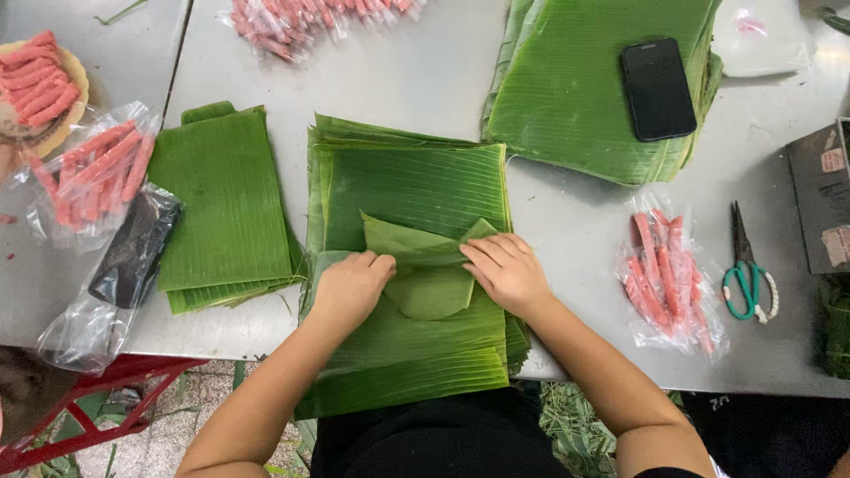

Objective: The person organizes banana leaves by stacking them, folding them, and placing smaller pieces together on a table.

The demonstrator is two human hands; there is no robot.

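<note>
Head view is showing both hands pressing a small folded leaf piece (431, 270) lying between them: left hand (351, 285) curled, right hand (506, 270) flat, fingers gripping nothing, atop smooth, ribbed banana leaves (416, 181) covering the grey tabletop (584, 230).

Black phone (658, 88) laid on far leaf pile (575, 97). Green-handled scissors (746, 265) placed right, beside bagged pink sausages (666, 274). Smaller leaf stack (226, 204) set left, more sausage bags (93, 173) beyond. Red stool (97, 403) seen under table (425, 71).
</note>
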